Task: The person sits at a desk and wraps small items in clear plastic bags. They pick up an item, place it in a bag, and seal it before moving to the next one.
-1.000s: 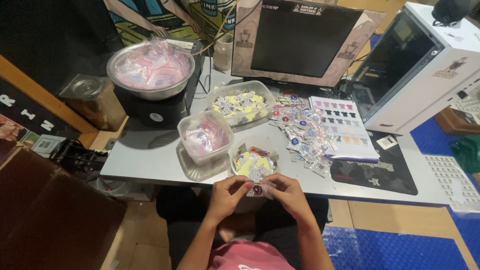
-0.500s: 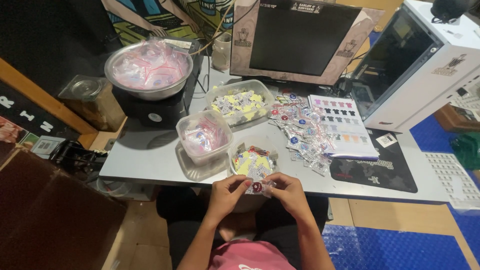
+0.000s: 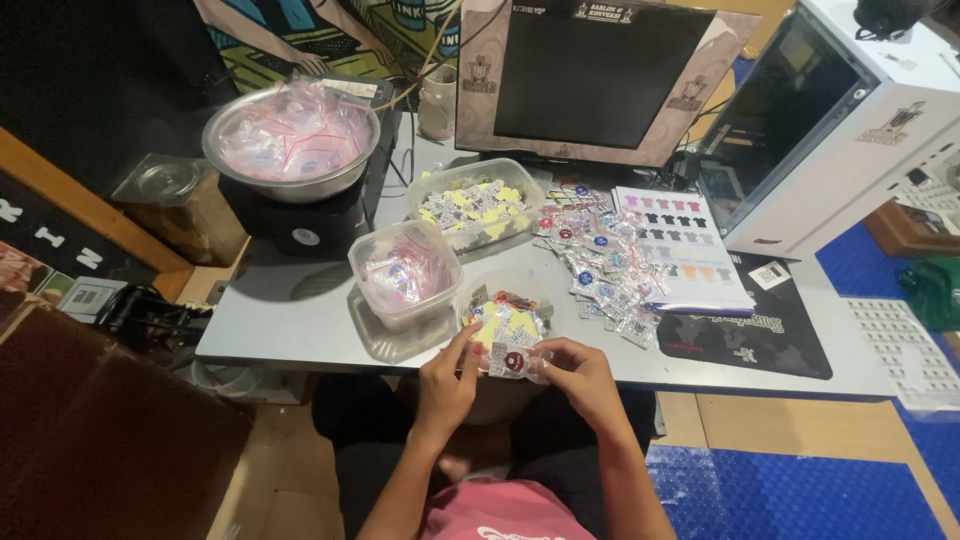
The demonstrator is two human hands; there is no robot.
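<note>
At the near edge of the grey table (image 3: 290, 320), my left hand (image 3: 447, 375) and my right hand (image 3: 580, 372) together pinch a small clear plastic bag (image 3: 514, 361) with a round red badge inside. Just beyond it stands a small round clear tub (image 3: 506, 312) of yellow and coloured paper pieces. To its left is a square clear tub (image 3: 404, 275) filled with bagged badges. A heap of bagged badges (image 3: 600, 262) lies to the right of the tubs.
A metal bowl (image 3: 290, 135) full of clear bags sits on a black scale at the back left. A rectangular tub (image 3: 478, 205) of yellow paper pieces, a dark monitor (image 3: 590, 75), a printed sheet (image 3: 680, 245), a black mat (image 3: 760, 330) and a white computer case (image 3: 840, 120) fill the back and right.
Both hands stay at the table's near edge with the small bag between them; only the fingers shift slightly on it.
</note>
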